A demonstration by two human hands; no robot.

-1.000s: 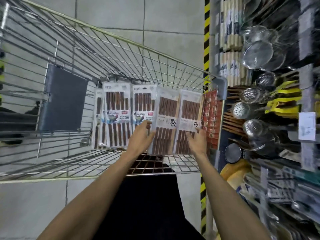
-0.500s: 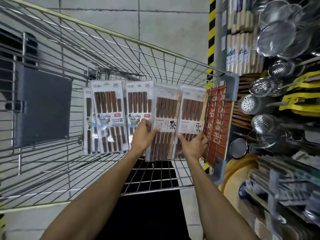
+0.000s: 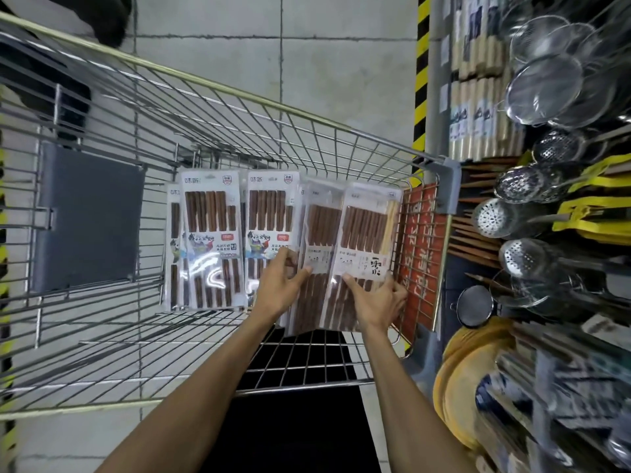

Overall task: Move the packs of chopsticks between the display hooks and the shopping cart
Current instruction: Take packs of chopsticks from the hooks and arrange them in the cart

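Packs of chopsticks stand in a row against the front wall of the shopping cart (image 3: pixel 239 93), leaning upright. We have both hands on the two plain ones. The left hand (image 3: pixel 280 288) pinches the middle pack (image 3: pixel 321 230) near its lower edge, thumb on the front, fingers tucked behind toward the blue-label packs (image 3: pixel 211 233) at its 9 o'clock. The right hand (image 3: pixel 379 302) grips the end pack (image 3: pixel 367 233), thumb flat on the label, fingers curled round its 3 o'clock edge. The two packs overlap slightly; more seem stacked behind each, count unclear.

The red sign panel (image 3: pixel 423 247) sits at 3 o'clock of the end pack, just beside our right fingers. The shelf with strainers (image 3: pixel 546 83) and pale chopstick packs (image 3: pixel 478 107) is at 2 o'clock. We cannot make out the hooks themselves.

Risks, as we judge them:
- The grip is low, so a pack could tip forward on lifting.
- The film looks slick, so stacked packs behind may slide out and drop through the wire.
- Pulling the middle pack could topple the blue-label row.
- Knuckles may catch the cart's corner.
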